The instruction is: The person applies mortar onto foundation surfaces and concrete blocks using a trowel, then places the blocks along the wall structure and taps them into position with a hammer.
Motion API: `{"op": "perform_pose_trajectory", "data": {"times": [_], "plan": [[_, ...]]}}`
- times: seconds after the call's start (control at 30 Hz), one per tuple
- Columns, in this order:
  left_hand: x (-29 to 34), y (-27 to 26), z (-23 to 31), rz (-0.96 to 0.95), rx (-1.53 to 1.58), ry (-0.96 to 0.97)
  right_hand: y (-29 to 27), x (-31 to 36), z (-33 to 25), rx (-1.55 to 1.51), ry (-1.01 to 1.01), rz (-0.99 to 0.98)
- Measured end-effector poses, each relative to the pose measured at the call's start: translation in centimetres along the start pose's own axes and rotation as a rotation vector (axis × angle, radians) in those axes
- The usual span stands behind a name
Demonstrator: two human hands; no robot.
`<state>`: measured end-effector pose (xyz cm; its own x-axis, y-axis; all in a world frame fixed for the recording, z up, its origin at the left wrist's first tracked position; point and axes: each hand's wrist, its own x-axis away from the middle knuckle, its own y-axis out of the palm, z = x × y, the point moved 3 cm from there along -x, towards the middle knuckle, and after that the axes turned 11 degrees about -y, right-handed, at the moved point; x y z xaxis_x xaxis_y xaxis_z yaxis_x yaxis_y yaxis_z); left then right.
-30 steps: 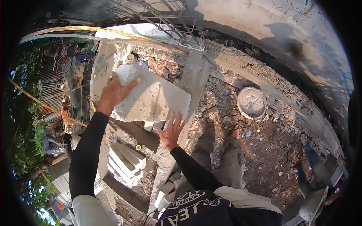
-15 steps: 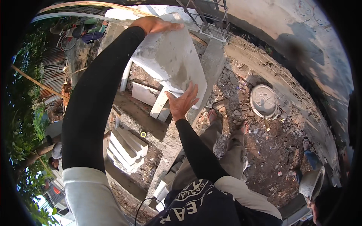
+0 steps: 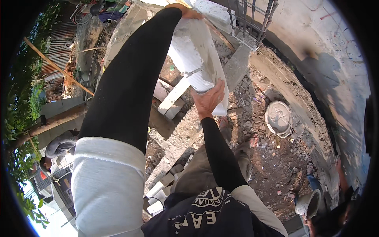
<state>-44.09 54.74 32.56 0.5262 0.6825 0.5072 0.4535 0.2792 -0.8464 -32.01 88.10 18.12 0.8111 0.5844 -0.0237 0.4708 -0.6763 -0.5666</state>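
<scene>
A large white block point(image 3: 187, 53), its upper face smeared with grey mortar, is between my two hands ahead of me. My left hand point(image 3: 190, 13) grips its far end, arm stretched out, some fingers hidden by the block and the wrist. At the near end, my right hand point(image 3: 210, 99) is pressed on the block with bent fingers. A crack or joint line runs across the white side just above that hand. Below the block's near end lies a pale strip-like piece point(image 3: 173, 96), touching or nearly touching it; I cannot tell which.
A round tub of grey mortar point(image 3: 278, 117) stands on the rubble at right. Beyond the block rises a rebar cage point(image 3: 252, 19) beside a plastered wall point(image 3: 316, 23). At lower right another person's hand is at a bucket point(image 3: 308, 203). Another person point(image 3: 61, 146) bends at left.
The block has tipped, showing less of its mortared face and more of its white side. Both hands have shifted right in view with it. My left arm now covers the stacked white pieces.
</scene>
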Motion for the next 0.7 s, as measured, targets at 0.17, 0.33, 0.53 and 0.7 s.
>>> {"op": "perform_pose_trajectory", "data": {"times": [0.17, 0.33, 0.53, 0.7], "plan": [[6.1, 0.8, -2.1, -0.174, 0.283, -0.182, -2.2, -0.8, 3.1, -0.094, -0.198, -0.149], [16.6, -0.7, -5.5, 0.094, 0.056, 0.075, -4.4, -3.5, 3.6, -0.098, -0.368, -0.187], [19.1, 1.1, -4.6, 0.28, -0.306, 0.484, -4.4, -5.6, 4.5, -0.156, -0.441, -0.43], [12.3, 11.8, -4.6, 0.095, -0.022, 0.6, -2.7, -5.5, 14.8, -0.065, -0.397, -0.516]]}}
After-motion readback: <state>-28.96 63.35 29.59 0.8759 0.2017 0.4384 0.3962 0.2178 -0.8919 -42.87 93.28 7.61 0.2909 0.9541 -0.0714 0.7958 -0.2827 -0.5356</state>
